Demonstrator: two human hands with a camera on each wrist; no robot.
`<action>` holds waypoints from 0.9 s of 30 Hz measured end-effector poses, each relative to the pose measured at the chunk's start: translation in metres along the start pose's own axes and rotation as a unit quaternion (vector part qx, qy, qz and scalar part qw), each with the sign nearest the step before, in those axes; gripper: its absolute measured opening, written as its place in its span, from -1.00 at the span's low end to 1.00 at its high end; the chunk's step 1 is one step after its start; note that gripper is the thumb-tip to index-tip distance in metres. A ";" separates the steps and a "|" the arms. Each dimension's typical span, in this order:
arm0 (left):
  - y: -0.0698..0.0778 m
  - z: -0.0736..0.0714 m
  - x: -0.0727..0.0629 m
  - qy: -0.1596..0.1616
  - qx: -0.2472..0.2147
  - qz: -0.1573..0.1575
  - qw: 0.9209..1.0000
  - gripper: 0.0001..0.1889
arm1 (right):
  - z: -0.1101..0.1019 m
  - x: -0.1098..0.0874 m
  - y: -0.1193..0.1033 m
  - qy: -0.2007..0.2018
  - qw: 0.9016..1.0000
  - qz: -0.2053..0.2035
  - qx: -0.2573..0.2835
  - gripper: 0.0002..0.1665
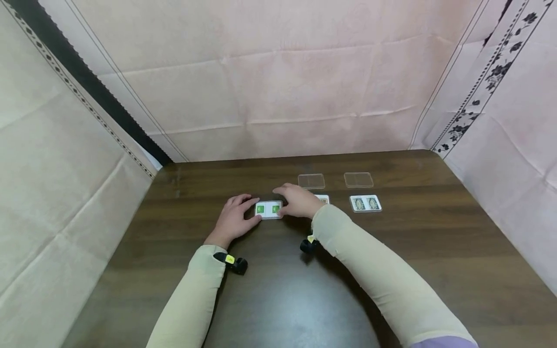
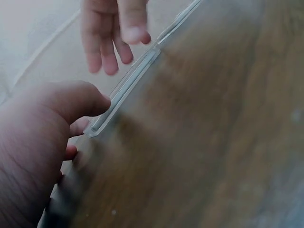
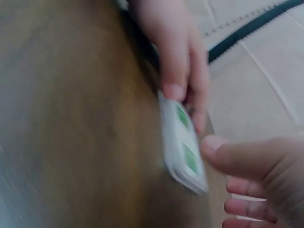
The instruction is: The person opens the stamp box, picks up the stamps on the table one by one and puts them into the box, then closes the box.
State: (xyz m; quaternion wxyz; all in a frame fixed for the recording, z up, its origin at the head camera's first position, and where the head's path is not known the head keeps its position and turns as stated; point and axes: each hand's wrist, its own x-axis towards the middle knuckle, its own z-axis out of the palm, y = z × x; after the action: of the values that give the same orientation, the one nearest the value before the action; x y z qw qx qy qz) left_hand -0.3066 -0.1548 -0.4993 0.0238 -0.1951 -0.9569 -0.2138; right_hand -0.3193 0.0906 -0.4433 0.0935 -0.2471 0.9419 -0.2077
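Note:
A flat, clear-edged plastic case (image 1: 268, 210) with two green squares on white lies on the dark wooden table. My left hand (image 1: 232, 220) holds its left end, thumb on the near edge and fingers at the far edge. In the right wrist view the case (image 3: 183, 142) looks slightly blurred. My right hand (image 1: 299, 200) hovers at the case's right end with fingers extended and spread from the thumb. Seen from the left wrist, the right fingers (image 2: 107, 52) hang loosely above the case's far end.
Behind the right hand, a second white case (image 1: 323, 198) is mostly hidden. Farther right lies a case with two oval pictures (image 1: 365, 204). Two clear rectangular plastic covers (image 1: 311, 181) lie in a row beyond them. Pale cloth (image 1: 270, 96) hangs around the table's back and sides.

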 end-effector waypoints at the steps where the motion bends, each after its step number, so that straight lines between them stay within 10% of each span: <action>1: 0.000 0.001 0.000 0.000 0.003 -0.002 1.000 -0.35 | -0.004 -0.001 0.005 0.006 1.000 -0.007 0.009 -0.20; 12: 0.015 0.010 0.006 0.033 0.009 -0.011 0.999 -0.27 | -0.052 -0.012 0.071 0.043 0.998 0.035 0.038 -0.30; 27: 0.076 0.038 0.023 0.035 0.078 -0.004 0.996 -0.30 | -0.047 -0.004 0.118 0.025 0.995 0.090 -0.015 -0.19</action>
State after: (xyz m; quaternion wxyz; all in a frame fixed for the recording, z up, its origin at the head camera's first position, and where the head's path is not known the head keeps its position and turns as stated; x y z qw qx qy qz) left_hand -0.2973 -0.0671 -0.5006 0.0718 -0.1810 -0.9700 -0.1457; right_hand -0.3789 0.2024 -0.4525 0.0843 -0.1568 0.9654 -0.1906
